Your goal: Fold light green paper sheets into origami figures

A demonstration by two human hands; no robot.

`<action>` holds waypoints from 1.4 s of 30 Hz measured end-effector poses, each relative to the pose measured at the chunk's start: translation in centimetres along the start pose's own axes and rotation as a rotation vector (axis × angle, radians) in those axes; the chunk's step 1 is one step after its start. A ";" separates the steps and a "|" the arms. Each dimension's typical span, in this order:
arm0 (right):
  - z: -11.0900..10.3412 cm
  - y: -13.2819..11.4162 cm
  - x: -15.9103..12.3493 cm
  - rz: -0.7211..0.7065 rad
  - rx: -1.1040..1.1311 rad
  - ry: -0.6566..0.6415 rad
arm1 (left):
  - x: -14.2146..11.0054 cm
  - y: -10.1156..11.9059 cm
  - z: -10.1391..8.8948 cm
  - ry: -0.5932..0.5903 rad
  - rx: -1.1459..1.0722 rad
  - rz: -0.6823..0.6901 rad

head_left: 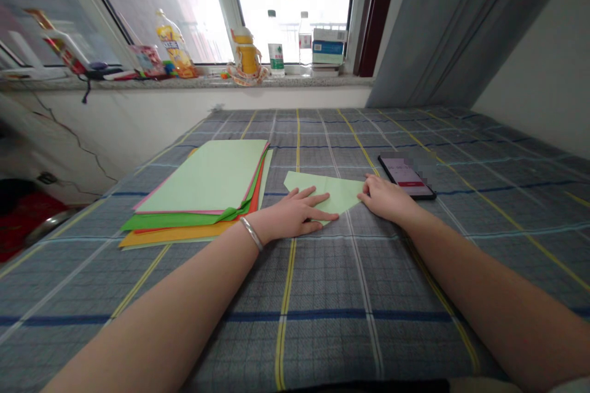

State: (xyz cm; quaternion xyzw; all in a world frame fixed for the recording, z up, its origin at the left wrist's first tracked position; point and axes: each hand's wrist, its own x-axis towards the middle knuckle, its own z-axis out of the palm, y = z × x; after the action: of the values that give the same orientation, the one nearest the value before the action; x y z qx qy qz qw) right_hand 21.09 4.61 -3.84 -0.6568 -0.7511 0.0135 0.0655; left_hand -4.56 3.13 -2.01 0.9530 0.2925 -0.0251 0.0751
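A folded sheet of light green paper lies flat on the plaid cloth in front of me. Across its left part rests my left hand, fingers spread and pressing down; a silver bangle circles that wrist. At the paper's right corner, my right hand pinches the edge between thumb and curled fingers. Part of the paper is hidden under the left hand. Left of it is a stack of coloured paper, pale green on top with pink, green, red and orange sheets showing below.
Just beyond my right hand lies a phone with its screen lit. The plaid cloth covers the whole surface. On the windowsill at the back stand several bottles, a yellow cup and a blue-and-white box.
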 end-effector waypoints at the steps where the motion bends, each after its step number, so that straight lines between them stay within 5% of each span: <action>1: 0.0 0.0 0.0 0.005 -0.007 0.002 | -0.1 -0.1 0.0 -0.003 -0.008 0.009; 13: 0.9 0.2 0.0 -0.017 0.008 0.071 | -0.9 -1.1 -0.9 -0.018 -0.096 0.080; 16: 0.8 0.3 -0.2 -0.072 0.040 0.172 | -1.0 -1.4 -1.1 -0.015 -0.131 0.105; 19: 0.4 -0.2 -0.7 -0.288 0.064 0.291 | -1.2 -1.5 -1.2 -0.002 -0.181 0.106; 23: -0.4 -1.6 -1.5 -0.676 0.096 0.265 | -1.4 -1.4 -1.5 -0.029 -0.264 0.090; 27: -0.7 -2.8 -1.6 -0.864 0.106 0.299 | -1.7 -1.1 -1.9 -0.017 -0.318 0.117; 32: -1.0 -3.7 -1.6 -0.862 0.101 0.307 | -1.3 -0.6 -1.3 0.221 -0.342 0.062; 42: -1.4 -3.9 -2.1 -0.650 0.242 0.440 | 0.5 1.2 -0.2 0.620 0.077 0.033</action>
State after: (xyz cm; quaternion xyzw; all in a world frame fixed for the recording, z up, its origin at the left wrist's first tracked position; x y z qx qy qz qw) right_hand 17.64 1.93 -2.22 -0.3602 -0.8804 -0.0605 0.3025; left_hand -3.45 2.44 -1.70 0.9219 0.2847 0.2571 -0.0536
